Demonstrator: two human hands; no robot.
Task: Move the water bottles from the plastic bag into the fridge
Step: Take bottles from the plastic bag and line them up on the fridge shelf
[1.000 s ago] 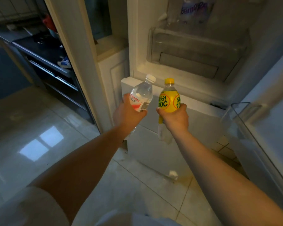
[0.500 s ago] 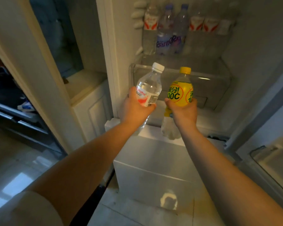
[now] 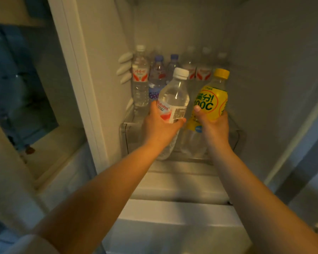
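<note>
Two hands each gripping a bottle, dim fridge (image 3: 264, 70) shelf (image 3: 125, 129) holding bottles

Both arms outstretched — left hand (image 3: 159, 125), right hand (image 3: 214, 125) each clenched, fingers (image 3: 197, 108) wrapped.

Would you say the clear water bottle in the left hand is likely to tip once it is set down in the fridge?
Possibly: the clear water bottle is tall and narrow. It looks full, so probably heavy enough to steady it. The bottles on the shelf stand upright.
</note>
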